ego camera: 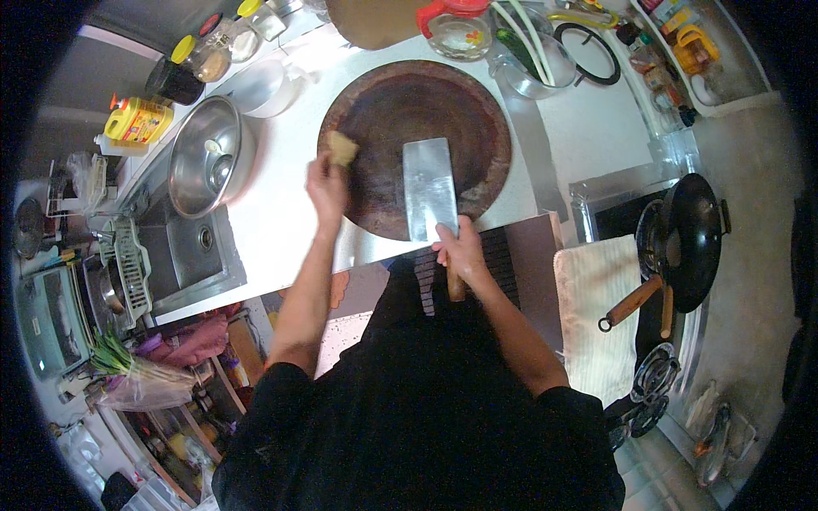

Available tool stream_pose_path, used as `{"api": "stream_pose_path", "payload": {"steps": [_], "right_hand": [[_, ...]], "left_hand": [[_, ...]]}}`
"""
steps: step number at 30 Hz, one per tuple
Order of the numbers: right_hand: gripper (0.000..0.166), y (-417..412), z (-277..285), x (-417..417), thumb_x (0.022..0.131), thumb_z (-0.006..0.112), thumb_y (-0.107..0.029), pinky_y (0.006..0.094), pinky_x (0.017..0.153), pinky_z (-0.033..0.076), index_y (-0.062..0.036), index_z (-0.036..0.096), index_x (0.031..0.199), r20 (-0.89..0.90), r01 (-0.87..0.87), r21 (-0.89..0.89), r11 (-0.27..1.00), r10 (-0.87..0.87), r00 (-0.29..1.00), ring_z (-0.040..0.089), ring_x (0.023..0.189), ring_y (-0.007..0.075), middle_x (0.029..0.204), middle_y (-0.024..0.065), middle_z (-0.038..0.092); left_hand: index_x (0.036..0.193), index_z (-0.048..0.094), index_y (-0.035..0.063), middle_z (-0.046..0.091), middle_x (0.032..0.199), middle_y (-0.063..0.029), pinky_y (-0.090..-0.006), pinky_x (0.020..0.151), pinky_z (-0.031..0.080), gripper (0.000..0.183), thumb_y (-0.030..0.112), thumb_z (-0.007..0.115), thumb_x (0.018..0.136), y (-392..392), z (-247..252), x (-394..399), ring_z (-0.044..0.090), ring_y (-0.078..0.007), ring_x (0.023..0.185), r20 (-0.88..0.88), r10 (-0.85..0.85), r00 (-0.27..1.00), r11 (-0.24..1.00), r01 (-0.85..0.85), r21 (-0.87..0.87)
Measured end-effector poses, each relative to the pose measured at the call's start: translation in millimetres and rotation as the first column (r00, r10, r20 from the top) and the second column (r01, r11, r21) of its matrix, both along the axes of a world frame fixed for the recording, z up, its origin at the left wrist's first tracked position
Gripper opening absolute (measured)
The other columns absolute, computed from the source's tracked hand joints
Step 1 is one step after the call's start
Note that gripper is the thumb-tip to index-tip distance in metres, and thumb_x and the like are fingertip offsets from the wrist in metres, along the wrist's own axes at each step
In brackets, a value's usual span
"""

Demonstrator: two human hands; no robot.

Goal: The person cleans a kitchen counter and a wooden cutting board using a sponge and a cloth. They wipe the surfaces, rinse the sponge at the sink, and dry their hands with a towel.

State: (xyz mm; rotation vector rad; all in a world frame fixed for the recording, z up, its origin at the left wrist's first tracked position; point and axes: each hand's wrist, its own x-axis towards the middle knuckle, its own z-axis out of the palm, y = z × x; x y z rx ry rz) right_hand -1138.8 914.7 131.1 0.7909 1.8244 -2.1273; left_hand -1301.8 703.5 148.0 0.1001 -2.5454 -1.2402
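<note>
A broad Chinese cleaver [429, 185] with a wooden handle is in my right hand [464, 252]. Its blade lies over the near part of a round, dark wooden chopping board [383, 96], pointing away from me. At the board's left edge my left hand [327, 191] pinches a pale yellow lump [342, 149]; motion blur hides whether it is food or a sponge. Whether the blade touches the board or hovers over it I cannot tell.
Left of the board stand a steel bowl [208, 156] and a sink [201, 246]. Behind it are a red-lidded glass jug [457, 38] and a clear pot [562, 64] holding a cucumber and pale stalks. At right, a wok [693, 243] sits on the stove beside a hanging towel [601, 313].
</note>
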Motion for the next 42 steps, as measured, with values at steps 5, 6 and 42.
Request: {"api": "stream_pose_path", "payload": {"steps": [5,6,42], "right_hand": [[0.031,22.5,17.3,12.2,0.088,0.058,-0.025,0.0273,0.038,0.042,-0.0005,0.044,0.101,0.043,0.008,0.198,0.980,-0.017,0.999,0.051,0.042,0.0122,0.064,0.0094,0.058],[0.031,21.3,14.6,13.1,0.088,0.058,-0.025,0.0275,0.038,0.042,-0.0005,0.044,0.102,0.054,0.017,0.194,0.981,-0.028,0.998,0.051,0.042,0.0124,0.064,0.0088,0.058],[0.028,10.6,9.1,4.7,0.088,0.060,-0.022,0.0265,0.040,0.043,0.0029,0.050,0.097,-0.009,0.152,0.242,0.958,-0.154,0.988,0.050,0.044,0.0111,0.065,0.0084,0.057]], "left_hand": [[0.100,0.061,0.0017,0.056,0.093,-0.0179,-0.0411,0.080,0.043,0.028,-0.004,0.054,0.074,-13.9,-28.7,1.6,0.052,-0.0352,0.088,-0.191,-0.176,0.966,0.923,0.094,-0.374],[0.097,0.061,0.0028,0.056,0.092,-0.0178,-0.0423,0.079,0.043,0.027,-0.004,0.054,0.072,11.2,-34.2,13.8,0.052,-0.0353,0.087,-0.312,-0.214,0.926,0.915,0.078,-0.395],[0.103,0.060,0.0015,0.054,0.094,-0.0184,-0.0422,0.081,0.042,0.029,-0.006,0.050,0.077,-9.5,-20.6,24.5,0.050,-0.0354,0.091,-0.199,-0.232,0.952,0.944,0.171,-0.284]]}}
